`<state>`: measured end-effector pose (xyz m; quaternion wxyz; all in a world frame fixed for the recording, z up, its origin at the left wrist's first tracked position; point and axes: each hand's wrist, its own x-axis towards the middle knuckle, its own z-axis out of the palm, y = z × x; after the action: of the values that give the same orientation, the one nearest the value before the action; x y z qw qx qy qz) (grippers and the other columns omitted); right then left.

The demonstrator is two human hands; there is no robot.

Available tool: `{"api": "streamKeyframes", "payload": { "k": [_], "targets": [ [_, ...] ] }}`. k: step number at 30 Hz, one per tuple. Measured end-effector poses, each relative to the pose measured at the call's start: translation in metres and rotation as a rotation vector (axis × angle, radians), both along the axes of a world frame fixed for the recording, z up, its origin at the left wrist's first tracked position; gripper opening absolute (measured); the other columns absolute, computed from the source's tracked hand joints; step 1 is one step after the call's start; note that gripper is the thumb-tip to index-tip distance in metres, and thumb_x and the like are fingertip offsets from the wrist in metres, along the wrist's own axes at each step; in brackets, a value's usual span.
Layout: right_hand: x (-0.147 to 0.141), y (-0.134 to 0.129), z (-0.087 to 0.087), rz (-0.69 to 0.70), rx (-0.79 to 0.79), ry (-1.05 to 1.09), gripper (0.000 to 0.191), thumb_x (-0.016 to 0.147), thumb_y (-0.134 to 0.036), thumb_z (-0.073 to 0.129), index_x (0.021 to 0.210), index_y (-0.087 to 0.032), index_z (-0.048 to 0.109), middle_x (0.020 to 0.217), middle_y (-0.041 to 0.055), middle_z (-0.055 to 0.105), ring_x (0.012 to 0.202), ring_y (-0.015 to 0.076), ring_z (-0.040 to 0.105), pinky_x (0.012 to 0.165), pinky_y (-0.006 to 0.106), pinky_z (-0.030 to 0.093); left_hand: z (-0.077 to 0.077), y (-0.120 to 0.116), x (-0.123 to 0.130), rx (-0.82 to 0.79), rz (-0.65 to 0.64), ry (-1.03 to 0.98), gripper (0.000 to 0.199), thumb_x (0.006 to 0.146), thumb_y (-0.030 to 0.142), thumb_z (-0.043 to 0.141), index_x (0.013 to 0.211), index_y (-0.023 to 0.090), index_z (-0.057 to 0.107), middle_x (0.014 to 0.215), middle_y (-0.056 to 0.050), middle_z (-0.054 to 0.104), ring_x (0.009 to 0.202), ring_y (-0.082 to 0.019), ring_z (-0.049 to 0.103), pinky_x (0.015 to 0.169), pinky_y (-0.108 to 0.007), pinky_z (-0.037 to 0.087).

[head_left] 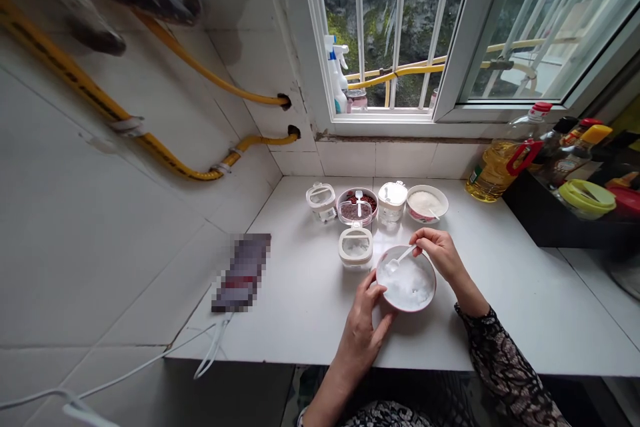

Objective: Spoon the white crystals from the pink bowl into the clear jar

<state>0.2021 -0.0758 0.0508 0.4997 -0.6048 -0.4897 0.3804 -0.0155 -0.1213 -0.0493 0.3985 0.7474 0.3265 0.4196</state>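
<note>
My left hand (pixel 367 317) grips the near left rim of a bowl (pixel 407 309) that holds white granules (pixel 413 283). In my right hand (pixel 434 247) is a small white spoon (pixel 403 257), pinched by its handle, its scoop over the left part of the granules. Just beyond the bowl stands a clear jar with a white-framed lid (pixel 356 250), something white inside. Behind it a bowl of dark red contents (pixel 373 199) is partly covered by a clear jar lid and a white spoon. Another bowl of white grains (pixel 427 203) has a spoon in it.
Two more clear jars, a left one (pixel 321 200) and a right one (pixel 393 200), stand at the back. An oil bottle (pixel 493 163) and a black box of condiment bottles (pixel 560 217) occupy the right. A blurred-out dark object (pixel 243 273) with a white cable lies left.
</note>
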Motion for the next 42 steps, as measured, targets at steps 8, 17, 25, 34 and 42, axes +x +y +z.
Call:
{"api": "streamKeyframes", "payload": {
  "k": [8,17,25,34,42],
  "targets": [
    [-0.014,0.003,0.004,-0.049,0.105,0.113,0.015,0.074,-0.033,0.060,0.074,-0.020,0.068,0.062,0.0009,0.068,0.061,0.0173,0.065,0.069,0.032,0.054,0.002,0.000,-0.001,0.022,0.014,0.011,0.044,0.090,0.010,0.058,0.128,0.027,0.046,0.154,-0.015,0.040,0.143,-0.029,0.048,0.111,-0.048,0.051],
    [-0.048,0.004,-0.003,0.175,0.728,-0.704,0.026,0.095,-0.009,0.047,0.097,-0.023,0.069,0.082,0.0032,0.076,0.080,0.0194,0.066,0.094,0.042,0.045,-0.004,-0.001,0.001,-0.033,0.028,-0.022,0.041,0.090,0.012,0.058,0.128,0.026,0.049,0.156,-0.013,0.039,0.145,-0.029,0.045,0.113,-0.049,0.049],
    [-0.014,-0.007,0.012,-0.016,0.636,-0.575,0.019,0.090,-0.015,0.050,0.082,-0.023,0.064,0.068,0.0006,0.068,0.072,0.0210,0.061,0.083,0.038,0.045,0.002,-0.001,-0.001,-0.007,0.007,0.002,0.042,0.091,0.012,0.058,0.129,0.026,0.047,0.156,-0.015,0.038,0.140,-0.029,0.052,0.111,-0.047,0.051],
    [-0.020,-0.004,-0.007,0.201,0.301,-0.630,0.021,0.078,-0.013,0.047,0.067,-0.022,0.063,0.063,-0.0003,0.066,0.063,0.0169,0.056,0.088,0.038,0.040,0.002,-0.001,-0.001,0.004,0.020,0.006,0.043,0.091,0.010,0.058,0.129,0.027,0.047,0.154,-0.015,0.040,0.140,-0.030,0.052,0.110,-0.048,0.052],
    [-0.010,-0.004,0.002,0.010,0.082,-0.257,0.018,0.071,-0.024,0.046,0.062,-0.021,0.062,0.051,-0.0016,0.058,0.054,0.0165,0.054,0.062,0.029,0.041,0.006,-0.001,-0.001,0.010,0.013,0.028,0.043,0.091,0.010,0.058,0.128,0.027,0.046,0.153,-0.015,0.040,0.141,-0.029,0.051,0.111,-0.048,0.051]
  ]
}}
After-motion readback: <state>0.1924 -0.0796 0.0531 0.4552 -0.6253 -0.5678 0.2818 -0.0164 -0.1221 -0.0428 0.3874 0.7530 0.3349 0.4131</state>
